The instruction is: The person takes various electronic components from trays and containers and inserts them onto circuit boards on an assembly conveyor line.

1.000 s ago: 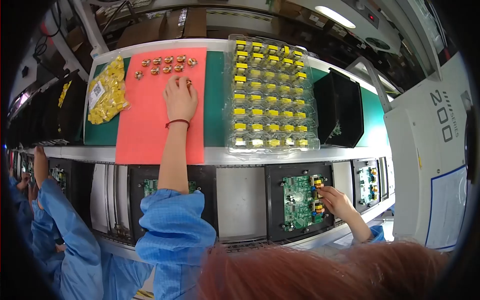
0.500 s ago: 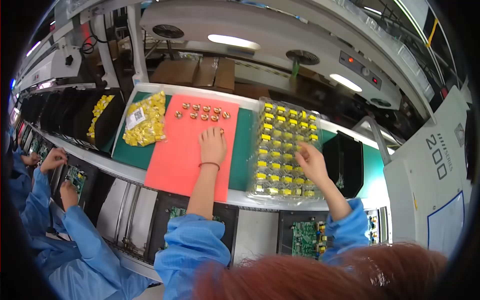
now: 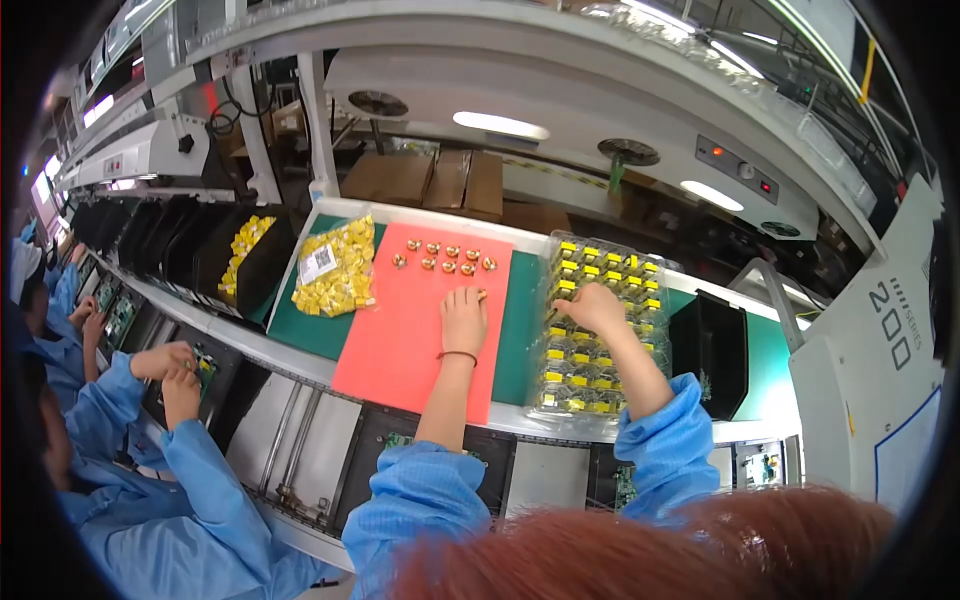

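Note:
On the pink mat [image 3: 400, 345], my left hand [image 3: 463, 320] rests with its fingers curled down. A small copper-coloured coil [image 3: 482, 295] shows at its fingertips. Several more such coils [image 3: 449, 268] stand in two rows beyond that hand. Over the left part of a clear plastic tray [image 3: 548, 405], my right hand [image 3: 597, 308] is bent in a pinch. Its fingertips point down among yellow-topped components [image 3: 590, 272], and whatever they grip is hidden.
A bag of yellow parts [image 3: 338, 268] lies left of the mat. Black bins [image 3: 712, 350] stand at both ends. Circuit boards [image 3: 625, 485] in dark carriers sit along the near rail. Co-workers in blue sleeves [image 3: 215, 490] work at the left.
My right hand has moved from above the tray's right part leftward and down, its fingers closing to a pinch. My left hand stays by the coil. The whole view has shifted.

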Tool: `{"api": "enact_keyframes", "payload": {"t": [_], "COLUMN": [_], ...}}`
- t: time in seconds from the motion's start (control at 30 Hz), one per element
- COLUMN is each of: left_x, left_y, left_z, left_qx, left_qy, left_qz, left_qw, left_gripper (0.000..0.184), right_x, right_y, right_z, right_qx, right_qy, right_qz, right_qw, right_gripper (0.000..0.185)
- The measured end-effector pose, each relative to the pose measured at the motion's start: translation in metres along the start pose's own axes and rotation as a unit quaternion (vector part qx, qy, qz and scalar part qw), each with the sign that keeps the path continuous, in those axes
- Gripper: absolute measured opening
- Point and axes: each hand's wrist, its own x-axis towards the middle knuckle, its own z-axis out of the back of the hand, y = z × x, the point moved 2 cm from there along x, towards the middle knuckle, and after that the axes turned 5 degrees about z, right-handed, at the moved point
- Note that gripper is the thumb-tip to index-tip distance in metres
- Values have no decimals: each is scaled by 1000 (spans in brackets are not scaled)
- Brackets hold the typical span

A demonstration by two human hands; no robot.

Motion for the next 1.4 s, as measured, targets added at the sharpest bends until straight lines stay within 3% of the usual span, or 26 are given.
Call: {"api": "enact_keyframes", "payload": {"t": [0.3,0.4,0.43,0.47,0.53,0.57,0.6,0.67,0.73,0.8,0.9,0.93,1.03,1.07,1.1,1.13,1.2,1.3,1.4], "left_x": [-3,0,1,2,5,6,7,7,6,6,7,11,17,21,22,16,3,-33,-64], "left_y": [-1,-1,-1,-1,1,-1,-2,8,1,-3,-5,1,7,3,-2,-2,-1,-33,-20], "left_z": [0,1,3,3,1,5,7,-8,-1,3,4,1,5,18,29,37,57,118,167], "left_qx": [4,-7,-14,-20,-15,-39,-66,-17,-32,-50,-42,-40,-46,-108,-167,-156,-329,-374,-327], "left_qy": [-7,-12,-10,2,36,13,-11,43,15,28,33,43,107,124,138,146,172,194,225], "left_qz": [-13,-17,-13,-22,-3,-24,-44,-33,-35,-40,-61,-72,-34,44,123,123,85,74,69], "left_qw": [1000,1000,1000,1000,999,999,997,998,999,998,997,996,993,985,968,969,924,904,915], "left_gripper": [17,16,15,15,13,12,11,10,10,11,13,13,16,18,20,20,22,21,23], "right_x": [-18,-29,-35,-45,-107,-139,-169,-226,-281,-328,-381,-393,-420,-426,-429,-432,-431,-424,-420], "right_y": [14,-15,-28,-42,-61,-73,-89,-120,-158,-187,-214,-218,-228,-230,-226,-222,-227,-231,-231], "right_z": [7,7,5,1,12,19,16,8,-7,-18,-23,-27,-48,-50,-47,-46,-56,-64,-68], "right_qx": [8,126,316,493,741,802,828,899,908,881,751,630,419,345,324,305,126,107,58], "right_qy": [-75,-86,-48,-12,66,103,54,48,-54,-154,-164,-163,-117,-109,-105,-99,-129,-92,-75], "right_qz": [-71,-25,28,77,106,131,115,159,124,67,-64,-139,-110,-59,-59,-59,32,64,85], "right_qw": [995,988,947,866,660,574,547,404,398,441,636,746,894,930,939,945,983,988,992], "right_gripper": [50,39,32,25,18,23,29,38,43,41,28,27,27,27,28,30,33,34,30]}}
